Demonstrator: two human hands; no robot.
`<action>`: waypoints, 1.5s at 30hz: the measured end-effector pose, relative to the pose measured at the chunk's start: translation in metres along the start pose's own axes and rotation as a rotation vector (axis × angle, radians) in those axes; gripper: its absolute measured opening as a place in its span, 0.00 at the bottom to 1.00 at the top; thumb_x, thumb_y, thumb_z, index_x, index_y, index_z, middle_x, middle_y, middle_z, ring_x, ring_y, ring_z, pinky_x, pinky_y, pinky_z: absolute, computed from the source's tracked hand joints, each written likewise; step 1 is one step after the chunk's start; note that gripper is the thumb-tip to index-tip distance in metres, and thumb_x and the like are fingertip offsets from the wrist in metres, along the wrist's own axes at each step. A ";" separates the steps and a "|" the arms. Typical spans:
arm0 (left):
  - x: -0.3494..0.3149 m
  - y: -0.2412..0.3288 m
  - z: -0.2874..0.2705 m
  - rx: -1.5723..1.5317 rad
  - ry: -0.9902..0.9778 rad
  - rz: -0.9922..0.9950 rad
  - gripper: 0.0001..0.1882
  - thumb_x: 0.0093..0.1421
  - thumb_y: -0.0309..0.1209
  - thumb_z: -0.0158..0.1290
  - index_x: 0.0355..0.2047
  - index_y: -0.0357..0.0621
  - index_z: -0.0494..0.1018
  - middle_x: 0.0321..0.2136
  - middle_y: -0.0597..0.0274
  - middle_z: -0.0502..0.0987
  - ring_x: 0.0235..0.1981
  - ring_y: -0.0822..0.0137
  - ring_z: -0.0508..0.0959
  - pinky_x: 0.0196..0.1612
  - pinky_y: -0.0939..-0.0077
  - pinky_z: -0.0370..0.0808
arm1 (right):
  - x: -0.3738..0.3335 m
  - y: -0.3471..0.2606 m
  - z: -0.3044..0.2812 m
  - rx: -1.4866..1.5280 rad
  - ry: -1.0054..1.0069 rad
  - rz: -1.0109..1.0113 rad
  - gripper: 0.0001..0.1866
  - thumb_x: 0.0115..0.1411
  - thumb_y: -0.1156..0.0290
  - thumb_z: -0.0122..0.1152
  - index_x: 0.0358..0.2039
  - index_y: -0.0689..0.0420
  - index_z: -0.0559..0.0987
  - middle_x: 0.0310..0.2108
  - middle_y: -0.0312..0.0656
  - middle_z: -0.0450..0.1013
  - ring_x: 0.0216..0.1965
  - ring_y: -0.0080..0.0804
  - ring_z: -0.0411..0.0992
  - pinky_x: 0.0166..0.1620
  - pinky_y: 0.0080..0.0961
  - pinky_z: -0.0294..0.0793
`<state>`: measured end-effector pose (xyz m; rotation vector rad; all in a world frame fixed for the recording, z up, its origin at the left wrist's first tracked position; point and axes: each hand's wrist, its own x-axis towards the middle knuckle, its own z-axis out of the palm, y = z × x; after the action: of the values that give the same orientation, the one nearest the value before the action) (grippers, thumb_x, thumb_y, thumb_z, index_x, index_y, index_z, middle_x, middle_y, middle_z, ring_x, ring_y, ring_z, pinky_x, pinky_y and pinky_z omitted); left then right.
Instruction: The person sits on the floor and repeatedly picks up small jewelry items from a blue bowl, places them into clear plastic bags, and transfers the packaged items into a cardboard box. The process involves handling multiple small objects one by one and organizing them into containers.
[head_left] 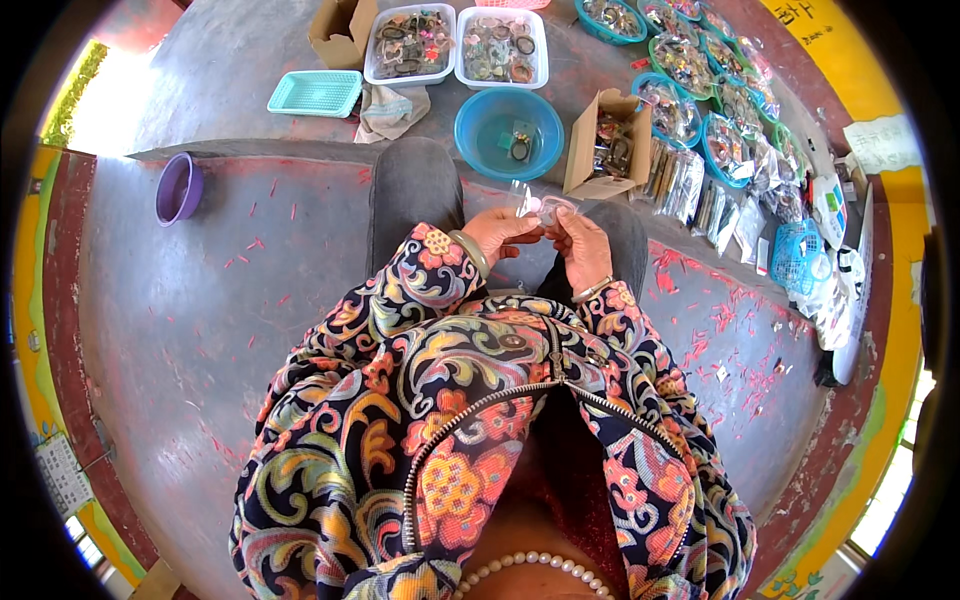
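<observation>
On my feed, the left hand (497, 234) and right hand (585, 250) pinch a small clear packet (550, 208) beyond them, fingers nearly closed, nearer than the blue basin (478, 132); neither hand is closer, its long axis unclear.

Purple basin (180, 190): on the floor (170, 360), left side. Green tray (315, 93): upper left — cloth (395, 112) just right of it. Red scraps (720, 315): scattered on the floor, densest at right. Blue basket (800, 255) — far right.
</observation>
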<state>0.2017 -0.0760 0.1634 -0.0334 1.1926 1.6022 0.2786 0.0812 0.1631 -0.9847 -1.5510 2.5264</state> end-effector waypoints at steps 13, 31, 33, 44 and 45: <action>0.003 0.001 -0.003 -0.231 0.138 0.136 0.13 0.54 0.42 0.51 0.34 0.48 0.72 0.29 0.71 0.75 0.29 0.79 0.69 0.29 0.83 0.61 | -0.004 0.003 0.006 -0.130 -0.192 0.126 0.14 0.48 0.59 0.63 0.25 0.58 0.76 0.22 0.38 0.74 0.25 0.22 0.69 0.30 0.17 0.61; 0.007 -0.004 -0.008 -0.070 -0.098 0.240 0.16 0.56 0.43 0.46 0.29 0.42 0.71 0.28 0.66 0.71 0.29 0.72 0.68 0.36 0.77 0.63 | -0.009 0.003 0.017 -0.183 -0.214 0.130 0.12 0.50 0.62 0.62 0.26 0.58 0.76 0.21 0.37 0.73 0.24 0.21 0.69 0.29 0.16 0.61; 0.006 -0.005 -0.007 -0.077 -0.124 0.254 0.16 0.57 0.43 0.45 0.28 0.42 0.71 0.27 0.66 0.71 0.29 0.72 0.68 0.37 0.77 0.62 | -0.008 0.004 0.015 -0.186 -0.221 0.133 0.12 0.50 0.63 0.61 0.27 0.58 0.76 0.21 0.37 0.73 0.24 0.21 0.69 0.29 0.15 0.61; 0.013 -0.016 -0.011 -0.147 0.334 0.105 0.25 0.52 0.43 0.52 0.48 0.43 0.65 0.47 0.59 0.67 0.51 0.64 0.62 0.47 0.69 0.59 | 0.032 -0.010 0.005 -0.162 -0.083 0.129 0.08 0.52 0.66 0.58 0.27 0.56 0.74 0.23 0.33 0.72 0.23 0.20 0.70 0.24 0.13 0.63; 0.016 -0.019 -0.013 -0.182 0.378 0.106 0.25 0.53 0.43 0.51 0.48 0.42 0.65 0.48 0.58 0.66 0.52 0.63 0.61 0.47 0.69 0.59 | 0.041 -0.013 0.007 -0.162 -0.083 0.151 0.07 0.52 0.66 0.58 0.27 0.55 0.74 0.22 0.33 0.72 0.23 0.20 0.70 0.24 0.13 0.63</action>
<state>0.2028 -0.0757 0.1353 -0.4117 1.3460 1.8487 0.2379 0.0952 0.1552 -1.0659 -1.7952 2.6051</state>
